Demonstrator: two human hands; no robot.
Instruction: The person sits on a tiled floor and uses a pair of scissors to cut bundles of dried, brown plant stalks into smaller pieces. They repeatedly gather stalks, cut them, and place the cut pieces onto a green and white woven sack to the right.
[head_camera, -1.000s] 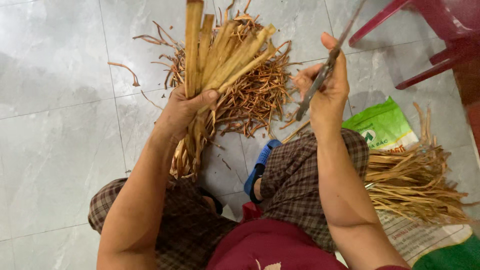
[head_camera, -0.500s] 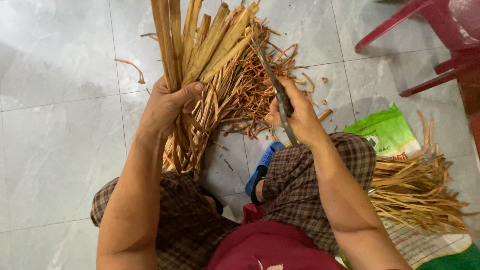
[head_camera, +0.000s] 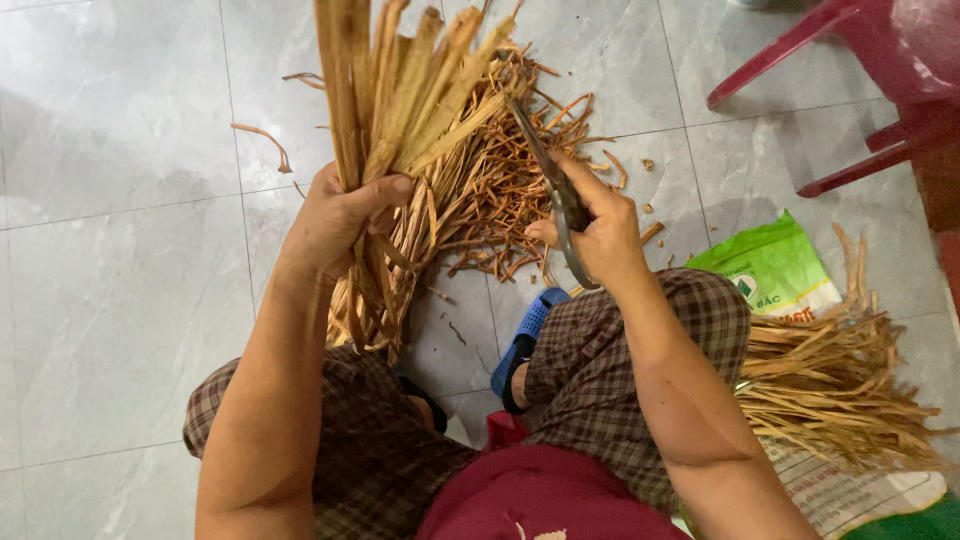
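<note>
Dried strips (head_camera: 400, 110) held as an upright bundle above the tiled floor (head_camera: 120, 280).
Left hand (head_camera: 335, 215) grips the bundle mid-length, long axis pointing away; right hand (head_camera: 595, 230), closed around scissors (head_camera: 550, 175), sits just right, blades angled toward the strips.

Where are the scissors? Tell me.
In the head view, the scissors are right of centre, held in the right hand, blades pointing up-left toward the bundle of dried strips.
</note>
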